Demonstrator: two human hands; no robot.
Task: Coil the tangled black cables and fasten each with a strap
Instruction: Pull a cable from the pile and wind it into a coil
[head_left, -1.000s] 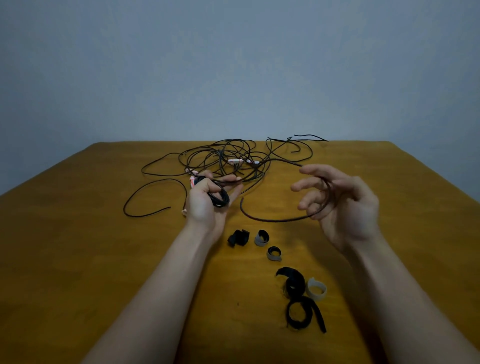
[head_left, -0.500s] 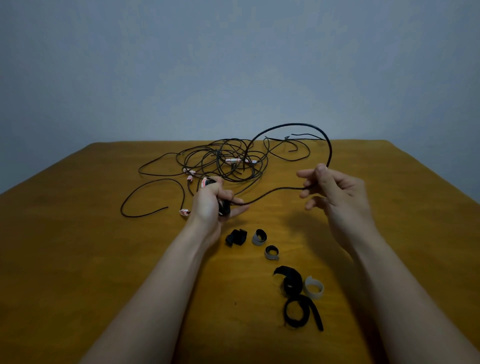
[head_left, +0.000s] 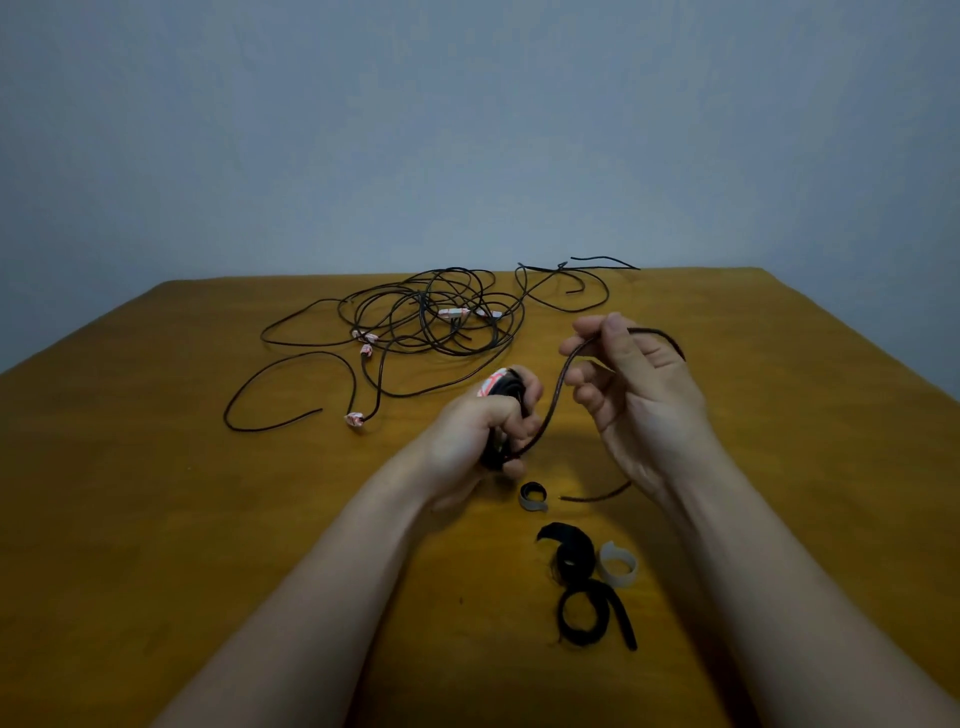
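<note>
My left hand (head_left: 480, 426) is closed around a small coil of black cable (head_left: 506, 387) with a red-and-white tag at its top. From the coil a free length of the same cable (head_left: 553, 400) rises to my right hand (head_left: 631, 384), which pinches it between thumb and fingers. The cable loops over that hand and its loose end (head_left: 597, 493) trails on the table below the wrist. A tangle of black cables (head_left: 436, 317) lies on the far middle of the table. Straps lie near me: a grey rolled strap (head_left: 532, 496), black straps (head_left: 582, 587) and a white strap (head_left: 618, 564).
The wooden table (head_left: 156, 519) ends at a plain grey wall behind. One long cable loop (head_left: 291, 384) with tagged ends spreads to the left of my left hand. Cable ends (head_left: 602, 260) stick out over the table's far edge.
The tall cable arc has come down. My right hand has moved closer to the left and wound more cable onto the coil. My left hand now covers two straps.
</note>
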